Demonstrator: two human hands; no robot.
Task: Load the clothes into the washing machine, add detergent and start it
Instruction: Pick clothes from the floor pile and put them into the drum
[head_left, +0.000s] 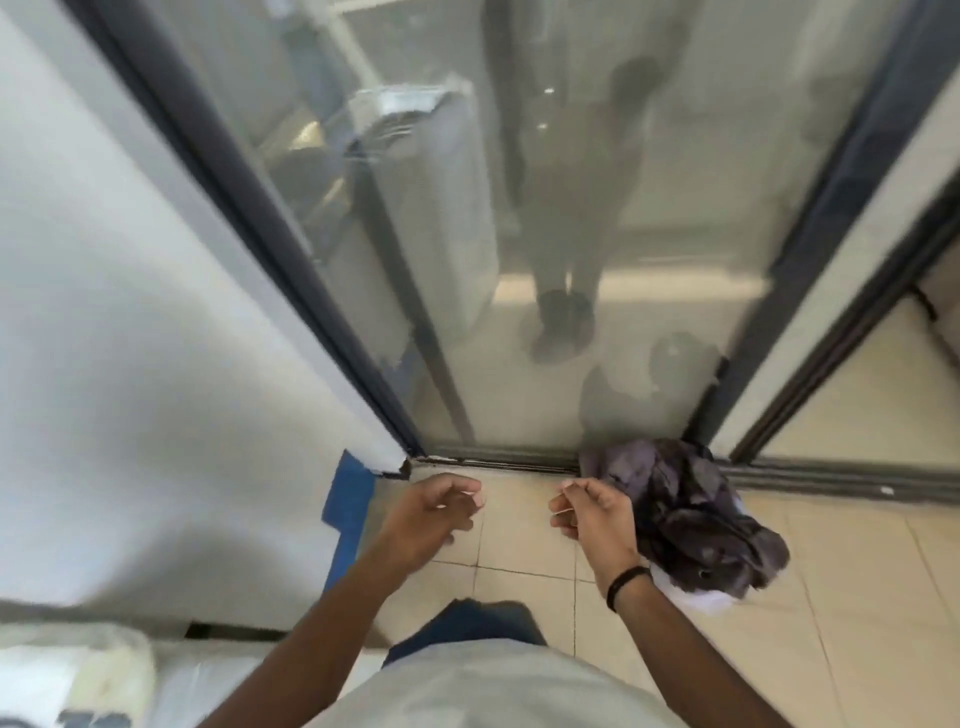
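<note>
While both the left hand (434, 512) and right hand (597, 514) hover loosely curled and empty, crumpled clothes (691, 514) lie on the tiled floor (857, 597) against the glass door (519, 260) track.

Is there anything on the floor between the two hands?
No: the head view shows only bare tiled floor between left hand and right hand.
</note>
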